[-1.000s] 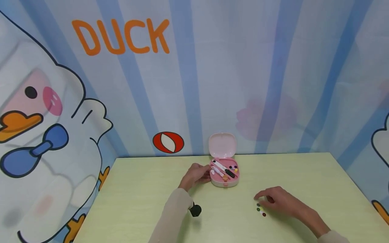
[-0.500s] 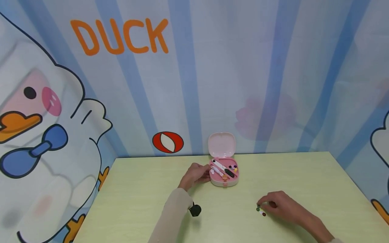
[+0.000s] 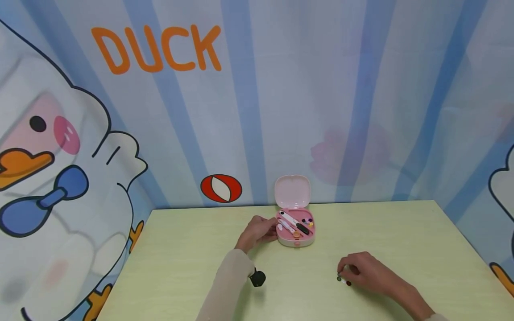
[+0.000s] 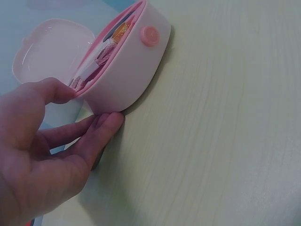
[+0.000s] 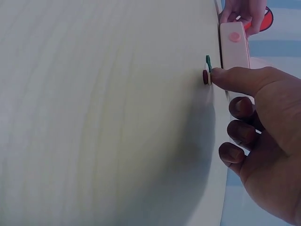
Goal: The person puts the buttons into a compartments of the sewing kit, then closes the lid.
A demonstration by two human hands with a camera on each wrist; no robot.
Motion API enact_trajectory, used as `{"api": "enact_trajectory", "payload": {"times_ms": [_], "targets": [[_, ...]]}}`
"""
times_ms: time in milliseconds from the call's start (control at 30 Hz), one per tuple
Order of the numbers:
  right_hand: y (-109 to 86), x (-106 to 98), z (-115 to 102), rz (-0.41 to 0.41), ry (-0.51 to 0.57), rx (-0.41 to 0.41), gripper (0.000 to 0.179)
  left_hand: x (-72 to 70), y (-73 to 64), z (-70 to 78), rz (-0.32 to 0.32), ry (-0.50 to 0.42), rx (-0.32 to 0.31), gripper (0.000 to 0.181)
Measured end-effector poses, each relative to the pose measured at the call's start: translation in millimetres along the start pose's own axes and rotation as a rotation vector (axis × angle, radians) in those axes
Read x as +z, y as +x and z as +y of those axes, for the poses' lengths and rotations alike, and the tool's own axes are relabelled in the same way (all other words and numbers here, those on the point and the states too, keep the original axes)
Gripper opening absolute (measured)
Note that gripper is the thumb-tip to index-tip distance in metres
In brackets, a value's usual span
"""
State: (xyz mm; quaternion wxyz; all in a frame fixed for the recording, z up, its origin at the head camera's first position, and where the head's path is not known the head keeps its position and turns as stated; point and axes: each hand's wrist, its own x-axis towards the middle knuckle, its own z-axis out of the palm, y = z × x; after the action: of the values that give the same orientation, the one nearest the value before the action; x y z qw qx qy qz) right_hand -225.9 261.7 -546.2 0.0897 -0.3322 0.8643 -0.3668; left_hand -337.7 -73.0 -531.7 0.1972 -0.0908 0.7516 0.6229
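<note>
left hand [image 3: 254, 231] forward, thumb [image 4: 55, 92] apart from fingers [image 4: 104, 132]; right hand [image 3: 367, 272] nearer, fingers curled

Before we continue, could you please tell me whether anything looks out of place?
Only the small coloured discs lying loose on the table by the right hand stand out, since similar small pieces sit inside the open pink case. I see no damage.

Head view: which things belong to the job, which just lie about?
Likely in the job:
pink case, left hand on it
small discs, right hand at them

Likely just there:
white-and-black tool in the case
black object by left sleeve
printed backdrop
</note>
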Motion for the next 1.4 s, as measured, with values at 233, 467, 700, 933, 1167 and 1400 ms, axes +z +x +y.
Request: {"api": "enact_trajectory", "payload": {"times_ms": [233,467,700,933,1167,1400], "targets": [[1.4,0.7,-3.6,0.012,-0.064,-0.006,0.006,-0.1,-1.2,0.2,-0.011,-0.016,0.002,0.030],[-0.8,-0.2,-2.9,0.016,-0.069,0.010,0.006,-0.9,-2.6,1.2,-0.013,-0.018,0.006,0.030],[-3.5,-0.4,0.1,0.013,-0.038,0.017,0.006,-1.1,-1.8,-0.4,-0.011,-0.008,0.005,0.031],[-6.6,-1.2,-1.1,0.021,-0.031,0.038,0.008,-1.9,-1.9,-0.3,-0.010,-0.009,0.009,0.031],[-7.5,-1.5,-0.9,0.036,-0.036,0.057,0.008,-2.1,-0.2,-1.0,-0.018,-0.013,0.011,0.030],[-7.6,-4.2,1.6,0.031,-0.027,-0.008,0.013,-1.1,-0.1,-0.8,-0.017,-0.026,0.012,0.031]]}}
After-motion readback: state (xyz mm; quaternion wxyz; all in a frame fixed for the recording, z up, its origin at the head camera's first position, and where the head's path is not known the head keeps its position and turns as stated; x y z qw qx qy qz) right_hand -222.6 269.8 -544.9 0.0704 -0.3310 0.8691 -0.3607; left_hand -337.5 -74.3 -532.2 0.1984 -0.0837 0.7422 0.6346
